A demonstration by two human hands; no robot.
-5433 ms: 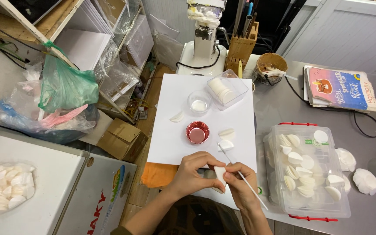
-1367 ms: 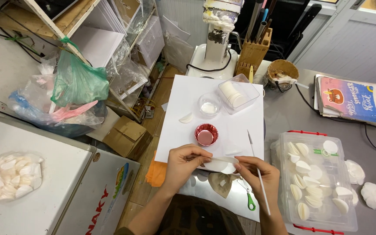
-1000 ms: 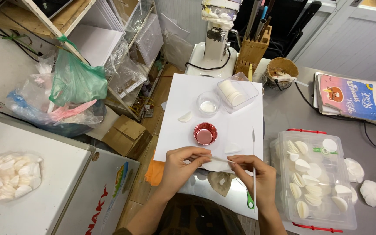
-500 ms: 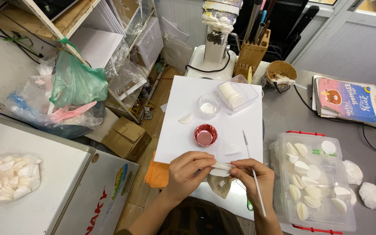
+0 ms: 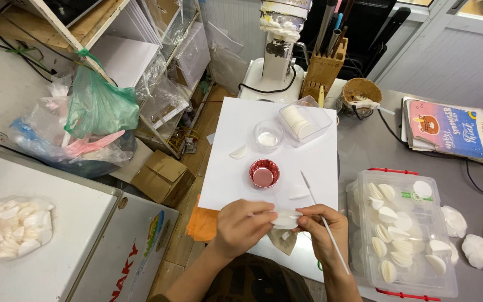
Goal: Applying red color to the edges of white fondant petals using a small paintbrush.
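Note:
Both hands meet over the front edge of a white board (image 5: 236,179). My left hand (image 5: 241,226) and my right hand (image 5: 322,229) pinch a small white petal-shaped piece (image 5: 286,220) between their fingertips. My right hand also grips a thin white stick tool (image 5: 322,223) that slants from upper left to lower right. A red foil cup (image 5: 264,173) sits just beyond the hands. One loose white petal (image 5: 298,194) lies to its right and another (image 5: 238,152) to its upper left.
A clear box of several white petals (image 5: 401,235) stands at right, with more petals (image 5: 476,249) beside it. A small clear cup (image 5: 268,136), a clear tub of discs (image 5: 304,122), a white mixer (image 5: 278,50), a knife block (image 5: 324,70) and a book (image 5: 448,128) lie farther back.
The hands drew together near the board's front edge and closed on the white petal. The stick tool swung from nearly upright to a slant in the right hand.

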